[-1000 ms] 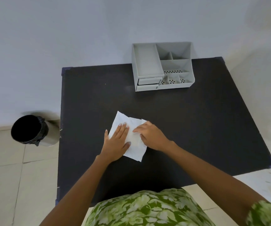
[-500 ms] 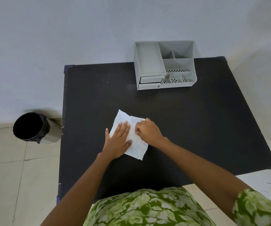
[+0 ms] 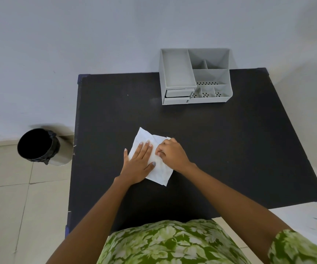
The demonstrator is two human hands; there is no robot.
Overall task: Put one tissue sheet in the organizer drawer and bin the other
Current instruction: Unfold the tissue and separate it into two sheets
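Observation:
White tissue sheets (image 3: 160, 171) lie overlapped near the middle of the black table (image 3: 230, 149); I cannot tell the two sheets apart. My left hand (image 3: 138, 164) rests flat on their left part, fingers spread. My right hand (image 3: 172, 154) sits on the right part with fingertips curled and pinching the tissue's upper layer. The grey organizer (image 3: 194, 76) stands at the table's far edge, its two small drawers (image 3: 177, 96) at the front left, both closed. A bin (image 3: 39, 146) with a black liner stands on the floor left of the table.
A pale wall runs behind the table and organizer. Tiled floor (image 3: 7, 206) lies to the left and at the lower right. My green patterned clothing (image 3: 169, 244) fills the bottom of the view, close to the table's near edge.
My right hand's fingers have curled from lying on the tissue to pinching it. The left hand stays pressed flat. The view has shifted slightly.

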